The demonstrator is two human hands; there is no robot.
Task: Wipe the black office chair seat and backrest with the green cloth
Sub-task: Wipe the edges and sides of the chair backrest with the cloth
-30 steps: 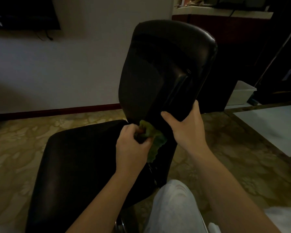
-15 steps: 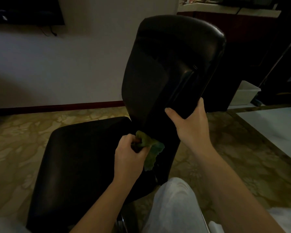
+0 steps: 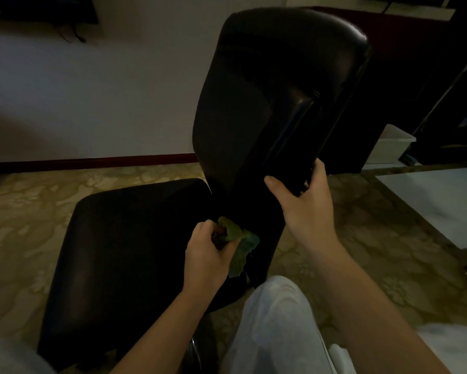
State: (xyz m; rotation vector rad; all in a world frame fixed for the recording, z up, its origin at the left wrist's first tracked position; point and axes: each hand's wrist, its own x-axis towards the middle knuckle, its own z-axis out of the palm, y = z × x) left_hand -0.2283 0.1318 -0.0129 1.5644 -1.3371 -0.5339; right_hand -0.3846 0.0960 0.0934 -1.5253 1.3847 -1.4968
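The room was dim, with a pale wall (image 3: 92, 103) ending in a dark red skirting board (image 3: 92, 160) above a floor (image 3: 24, 211) patterned in mottled yellow-brown. A dark screen (image 3: 38, 9) hung at the top left of the wall, with cables (image 3: 75, 33) dangling under it. To the right stood a dark cabinet (image 3: 389, 63), a white bin (image 3: 386, 147) on the floor beside it, and a pale flat surface (image 3: 443, 201) nearer the camera.

The black office chair filled the middle of the view. Its seat (image 3: 124, 252) spread to the left, and its backrest (image 3: 254, 90) rose tall to the right of it, glossy along the top and side edges.

The left hand (image 3: 208, 255) was low down where the rear of the seat met the foot of the backrest. Its grip was clamped on the green cloth (image 3: 240, 244), with the fingers curled round a bunched part of it. The cloth's bunched part sat against the dark upholstery at that junction, and a loose end hung down to the right of the knuckles.

The right hand (image 3: 305, 209) held the lower side edge of the backrest. Its grip was closed on that edge, the thumb laid across the near face and the fingers wrapped round behind it. The two hands were near each other but apart, the right one higher.

A knee in light trousers (image 3: 275, 319) stood just beside the chair at the bottom of the view, between the two forearms.
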